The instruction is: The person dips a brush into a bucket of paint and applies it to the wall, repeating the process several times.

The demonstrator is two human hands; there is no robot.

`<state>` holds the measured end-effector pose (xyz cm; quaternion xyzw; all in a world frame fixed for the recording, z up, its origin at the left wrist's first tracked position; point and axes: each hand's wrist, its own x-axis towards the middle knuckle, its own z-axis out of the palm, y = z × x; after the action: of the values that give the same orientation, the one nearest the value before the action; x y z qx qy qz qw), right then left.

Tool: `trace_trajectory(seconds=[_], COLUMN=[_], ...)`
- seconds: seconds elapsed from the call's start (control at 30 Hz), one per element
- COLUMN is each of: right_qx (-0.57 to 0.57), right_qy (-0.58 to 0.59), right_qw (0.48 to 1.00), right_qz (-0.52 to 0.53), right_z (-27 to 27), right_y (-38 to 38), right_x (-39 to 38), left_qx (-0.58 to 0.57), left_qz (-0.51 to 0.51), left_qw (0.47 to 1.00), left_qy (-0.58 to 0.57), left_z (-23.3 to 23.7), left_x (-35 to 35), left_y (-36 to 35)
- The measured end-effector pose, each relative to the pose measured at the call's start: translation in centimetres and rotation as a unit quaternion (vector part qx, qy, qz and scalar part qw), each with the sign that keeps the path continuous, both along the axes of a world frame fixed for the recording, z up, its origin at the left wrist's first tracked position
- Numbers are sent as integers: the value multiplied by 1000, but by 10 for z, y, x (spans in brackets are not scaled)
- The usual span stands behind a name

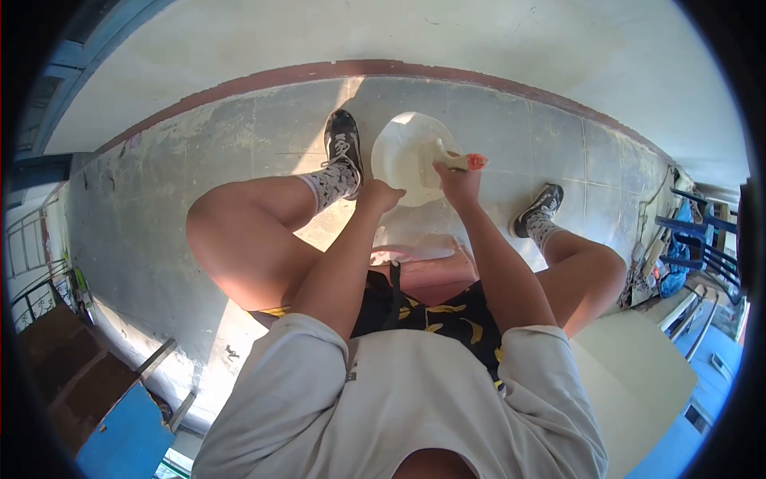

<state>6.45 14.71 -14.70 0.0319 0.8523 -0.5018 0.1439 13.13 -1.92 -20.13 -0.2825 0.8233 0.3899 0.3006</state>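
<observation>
A round whitish basin or lid point(391, 152) is on the grey floor between my feet. My right hand point(459, 182) is closed around a pale brush-like tool point(452, 160) with a reddish end pointing right, over the basin's right side. My left hand point(384, 195) is at the basin's lower left rim, its fingers closed on that edge. Below the basin, between my legs, lies a pink object point(423, 267), partly hidden by my arms and shorts.
A wall with a reddish-brown base strip point(319, 73) runs ahead. Blue chairs point(694, 231) stand at the right, near a blue bag point(677, 279). A blue-topped piece of furniture point(126, 435) is at the lower left. A pale board point(634, 375) lies lower right.
</observation>
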Motion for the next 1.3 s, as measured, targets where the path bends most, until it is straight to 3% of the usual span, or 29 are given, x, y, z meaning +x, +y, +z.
trace_trajectory(seconds=[0.03,0.1,0.17,0.27,0.4,0.5,0.6,0.8,0.87,1.07,1.3], right_qx=[-22,-49,-8,38,38,4,39,6,18,39,84], right_qy=[0,6,74,69,97,83,102,102,165,95,105], right_qw=[1000,998,997,996,994,997,994,995,986,995,990], right_qz=[-20,-36,-28,-38,-24,-10,0,2,21,9,35], right_z=[-16,-39,-51,-51,-68,-71,-74,-80,-83,-72,-65], right_y=[-4,-16,-19,-26,-25,-23,-22,-23,-24,-27,-26], right_x=[1,-4,0,8,17,25,33,41,40,36,32], left_qx=[4,65,72,107,132,121,126,133,132,112,92], left_qz=[1,144,180,248,320,317,319,293,283,246,233], left_qw=[1000,987,981,963,938,941,938,945,948,961,966], left_qy=[-8,42,24,21,31,-6,-45,-61,-59,-57,-64], left_z=[-11,-31,-60,-86,-63,-87,-54,-64,-71,-70,-87], left_x=[9,7,7,13,10,15,17,26,28,29,31], left_y=[6,12,13,15,17,19,16,19,20,21,23])
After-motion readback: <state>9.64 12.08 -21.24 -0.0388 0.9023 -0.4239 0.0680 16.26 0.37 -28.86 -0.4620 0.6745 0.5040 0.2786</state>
